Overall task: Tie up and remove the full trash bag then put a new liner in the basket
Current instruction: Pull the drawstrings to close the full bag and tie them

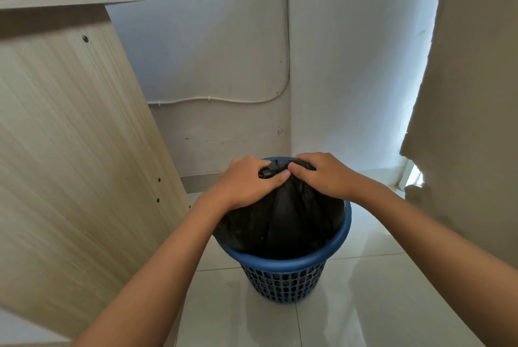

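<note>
Blue plastic, the basket (283, 265) stands on the pale tiled floor (364, 304) near the middle of the scene, and the black trash bag (280, 220) sits inside it, bulging above the rim. Just beyond, at the top of the bag, both hands meet: the left hand (246, 184) pinches the gathered neck (270, 171) between thumb and curled fingers (265, 163), and the right hand (322, 175) grips the plastic just beside it, fingers bent over the bag. The mouth looks drawn together into a small twist, so the tying seems under way; whether a knot is finished I cannot tell. Lifting the bag out has not begun, and no new liner is in sight. A wooden desk (70, 136) stands at left, a white wall (224, 52) behind.
</note>
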`<state>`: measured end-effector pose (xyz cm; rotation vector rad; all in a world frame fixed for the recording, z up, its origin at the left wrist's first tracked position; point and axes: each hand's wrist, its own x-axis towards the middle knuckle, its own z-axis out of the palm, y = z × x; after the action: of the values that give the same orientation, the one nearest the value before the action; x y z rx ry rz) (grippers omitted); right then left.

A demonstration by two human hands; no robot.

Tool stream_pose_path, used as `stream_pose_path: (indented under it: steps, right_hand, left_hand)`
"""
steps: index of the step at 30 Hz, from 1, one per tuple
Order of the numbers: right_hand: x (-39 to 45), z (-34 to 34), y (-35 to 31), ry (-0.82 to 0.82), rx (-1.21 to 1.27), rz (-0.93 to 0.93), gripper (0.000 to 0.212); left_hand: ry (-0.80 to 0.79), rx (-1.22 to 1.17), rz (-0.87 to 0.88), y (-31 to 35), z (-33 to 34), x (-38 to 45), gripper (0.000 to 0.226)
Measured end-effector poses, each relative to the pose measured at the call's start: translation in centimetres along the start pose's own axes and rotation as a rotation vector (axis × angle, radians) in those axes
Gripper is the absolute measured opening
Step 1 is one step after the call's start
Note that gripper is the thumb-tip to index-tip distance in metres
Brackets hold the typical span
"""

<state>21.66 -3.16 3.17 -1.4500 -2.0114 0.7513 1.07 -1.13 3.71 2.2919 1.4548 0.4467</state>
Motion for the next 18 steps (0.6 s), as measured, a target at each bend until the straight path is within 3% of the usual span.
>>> stream_pose_path:
  steps: [4, 7, 11, 13, 15, 18]
  right_hand:
    - [0.8, 0.5, -0.1, -0.025, 0.118, 0.121, 0.034]
    - [1.2, 1.4, 0.3, -0.078, 0.194, 0.237, 0.056]
    - [1.6, 2.3, 0.5, -0.074, 0.107, 0.33, 0.074]
    - [1.4, 2.3, 0.2, 0.012, -0.048, 0.245, 0.063]
    - [0.3, 2.2, -0.1, 0.128, -0.216, 0.042, 0.049]
    - [-1.3, 2.7, -0.1, 0.071, -0.465, -0.18, 0.059]
  left_hand:
    - [-0.16, -0.429, -0.153, -0.7, -0.4, -0.7, 0.045]
    - [-0.177, -0.332, -0.217, -0.9, 0.0, -0.5, 0.05]
    - [-0.197, -0.254, -0.307, -1.1, 1.4, 0.4, 0.059]
    - [-0.203, -0.203, -0.343, -1.4, 2.3, 1.0, 0.059]
    - [-0.207, -0.176, -0.366, -1.5, 2.8, 1.5, 0.058]
    - [-0.227, -0.178, -0.406, -1.8, 3.5, 2.1, 0.06]
